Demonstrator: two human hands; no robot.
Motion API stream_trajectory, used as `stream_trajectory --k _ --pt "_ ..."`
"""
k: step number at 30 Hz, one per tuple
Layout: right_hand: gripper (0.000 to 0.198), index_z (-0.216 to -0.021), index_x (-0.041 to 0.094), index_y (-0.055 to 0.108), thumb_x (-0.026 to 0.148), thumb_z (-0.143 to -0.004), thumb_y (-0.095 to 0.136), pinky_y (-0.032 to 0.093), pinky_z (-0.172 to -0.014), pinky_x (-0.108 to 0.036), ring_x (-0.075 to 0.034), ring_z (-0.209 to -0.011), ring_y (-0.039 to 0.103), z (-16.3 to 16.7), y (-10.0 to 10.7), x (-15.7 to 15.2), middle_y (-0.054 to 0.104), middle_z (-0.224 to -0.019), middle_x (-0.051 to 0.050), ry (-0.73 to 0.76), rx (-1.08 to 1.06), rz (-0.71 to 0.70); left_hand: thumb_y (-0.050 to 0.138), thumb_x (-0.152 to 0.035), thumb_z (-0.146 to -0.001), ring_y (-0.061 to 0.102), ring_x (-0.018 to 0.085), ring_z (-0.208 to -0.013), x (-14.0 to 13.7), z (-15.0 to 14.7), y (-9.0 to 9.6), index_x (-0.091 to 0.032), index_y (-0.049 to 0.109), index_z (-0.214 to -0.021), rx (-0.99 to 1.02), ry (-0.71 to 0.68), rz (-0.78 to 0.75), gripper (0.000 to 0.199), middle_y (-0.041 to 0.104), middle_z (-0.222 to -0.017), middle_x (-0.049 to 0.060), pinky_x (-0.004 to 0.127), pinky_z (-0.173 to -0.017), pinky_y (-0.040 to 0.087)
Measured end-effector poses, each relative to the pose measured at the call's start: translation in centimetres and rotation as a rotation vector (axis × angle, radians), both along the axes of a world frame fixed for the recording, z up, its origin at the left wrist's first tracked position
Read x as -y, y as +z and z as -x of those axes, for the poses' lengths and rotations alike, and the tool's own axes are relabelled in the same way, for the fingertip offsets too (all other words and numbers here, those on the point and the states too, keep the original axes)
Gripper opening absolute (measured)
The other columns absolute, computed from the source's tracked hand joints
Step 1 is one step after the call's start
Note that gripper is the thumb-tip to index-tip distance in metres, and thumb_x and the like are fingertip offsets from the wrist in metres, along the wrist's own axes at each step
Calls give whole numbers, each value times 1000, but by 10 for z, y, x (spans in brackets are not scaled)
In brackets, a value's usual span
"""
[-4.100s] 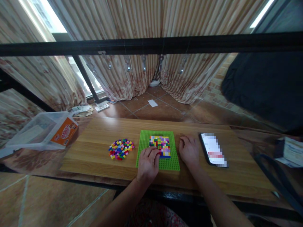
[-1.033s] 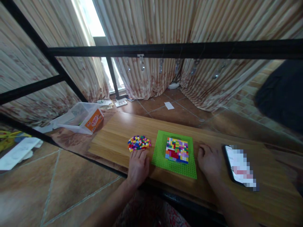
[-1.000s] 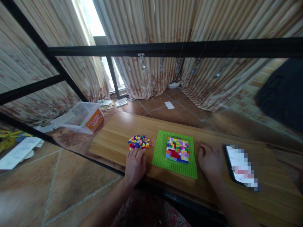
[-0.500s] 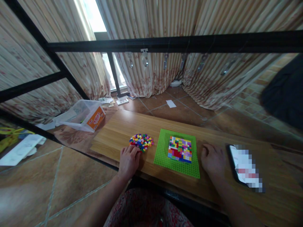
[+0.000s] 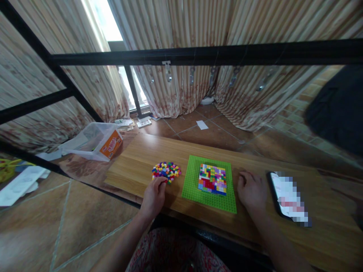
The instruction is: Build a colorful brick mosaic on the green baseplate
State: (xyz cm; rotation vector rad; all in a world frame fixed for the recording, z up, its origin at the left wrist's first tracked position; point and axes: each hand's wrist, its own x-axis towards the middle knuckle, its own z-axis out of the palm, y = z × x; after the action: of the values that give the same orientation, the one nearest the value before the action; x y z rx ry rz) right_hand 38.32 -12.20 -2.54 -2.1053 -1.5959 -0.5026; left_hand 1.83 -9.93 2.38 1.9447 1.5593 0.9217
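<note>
Here, the left hand [image 5: 153, 195] slants to the brick pile [image 5: 168, 170], fingers [image 5: 159, 181] narrow, while the right hand [image 5: 253, 190] lies loosely half-curled.

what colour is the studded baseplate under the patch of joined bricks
The baseplate is bright green; it shows best in the head view.

We count one left hand [image 5: 154, 194], one right hand [image 5: 252, 189], one tabletop [image 5: 136, 158]
Between the hands we find one green baseplate [image 5: 190, 185] bearing one brick panel [image 5: 212, 179]; right at the left hand, one heap of loose bricks [image 5: 168, 169], too small and crowded for us to number. To the right hand's right we have one phone [image 5: 287, 196]; beyond the left hand, out to its left, one clear bin [image 5: 111, 146]; well ahead of both hands, one small white sheet [image 5: 202, 125] and six hanging pendants [image 5: 169, 77].
</note>
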Motion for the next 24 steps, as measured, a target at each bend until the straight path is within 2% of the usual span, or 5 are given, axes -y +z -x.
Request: stream_trajectory --k 9,15,19,24 --pt "31 -99 14 67 25 -86 41 41 -87 -43 -27 -93 56 -3 -2 -1 66 -102 -15 13 -28 9 42 -28 -91 58 15 -68 5 -5 10 -19 59 -90 71 10 85 20 61 -73 0 26 -65 44" --pt "31 -99 13 67 26 -87 42 40 -87 -40 -26 -94 56 -2 -1 0 66 -101 -14 19 -7 8 43 -29 -90 48 12 -55 4 -5 4 -18 61 -90 108 79 86 21 51 -62 -3 22 -54 37" --pt "30 -99 13 67 25 -87 42 41 -88 -40 -26 -95 56 -2 -1 0 66 -102 -15 19 5 -5 43 -31 -91 51 13 -57 1 -5 0 -17 63 -92 90 67 96 24 56 -63 -2 23 -56 39" --pt "30 -98 12 68 24 -88 43 41 -88 -40 -26 -93 56 -1 -2 0 66 -100 -15 25 22 -26 46 -26 -90 62 15 -67 -6 -9 5 -19 67 -95 -94 32 74 23 68 -75 2 24 -63 43"
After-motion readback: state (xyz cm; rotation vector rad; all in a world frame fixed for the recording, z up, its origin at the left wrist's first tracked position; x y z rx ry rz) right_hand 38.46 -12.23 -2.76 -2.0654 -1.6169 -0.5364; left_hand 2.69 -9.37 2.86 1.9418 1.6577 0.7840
